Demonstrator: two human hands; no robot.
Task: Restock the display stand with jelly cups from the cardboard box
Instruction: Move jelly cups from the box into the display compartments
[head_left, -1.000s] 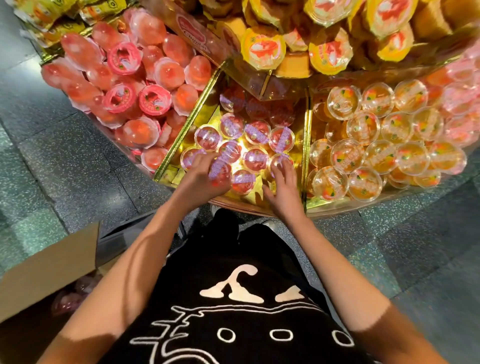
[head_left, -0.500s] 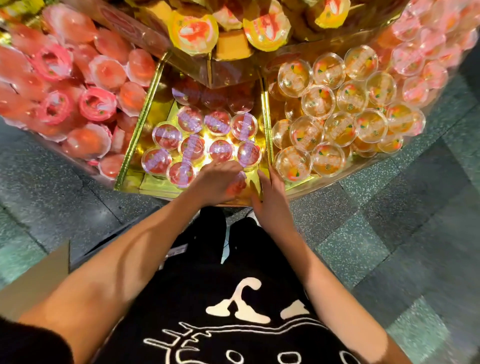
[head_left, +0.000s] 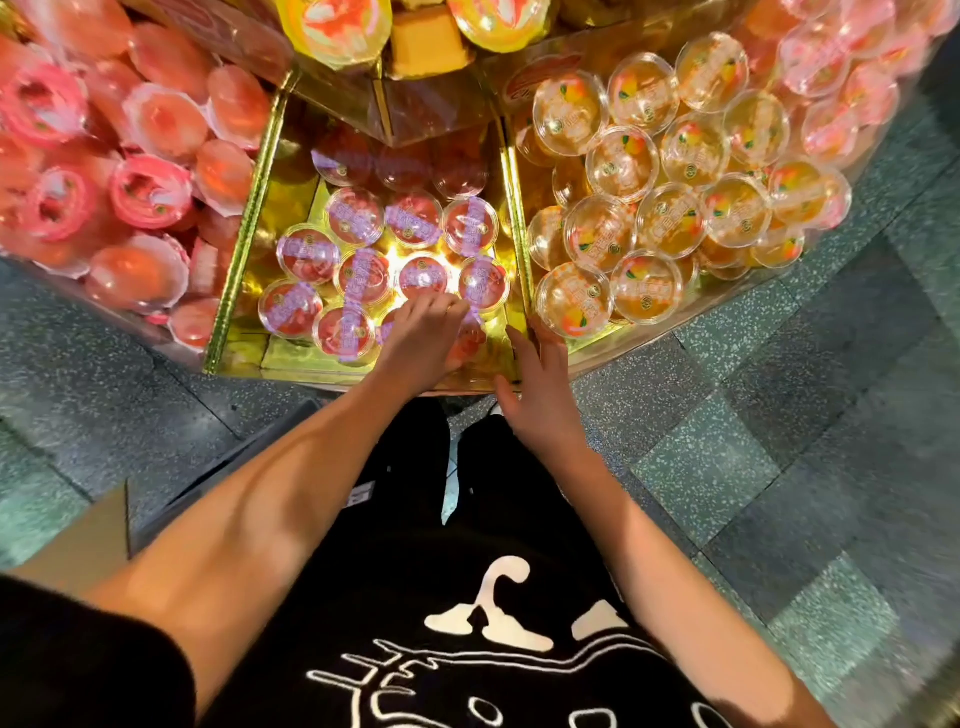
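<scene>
Head view, looking down on the lower tier of the display stand (head_left: 332, 370). At far left, one flap of the cardboard box (head_left: 88, 535) showed above the person's left arm; its contents were out of sight. The left compartment was heaped with pink jelly cups (head_left: 150, 189), most lying tilted and blurred. A gold divider (head_left: 249, 228) separated them from the middle compartment, where red jelly cups (head_left: 413, 218) with purple-lettered lids stood upright in rows on a gold base, lids facing the camera. The left hand (head_left: 423, 340) reached into the front row of this compartment, fingers curled down over a front-row cup (head_left: 471, 340), grasping it from above; the cup sat just beside its neighbours. The right hand (head_left: 540, 400) lay at the compartment's front right corner, fingers straight and relaxed, holding nothing, fingertips close to the second gold divider (head_left: 511, 208). Beyond it, the right compartment held orange jelly cups (head_left: 644, 286) piled in several layers. Speckled floor tiles (head_left: 779, 441) filled the right side, and a black garment (head_left: 363, 623) with white markings lay along the lower edge
</scene>
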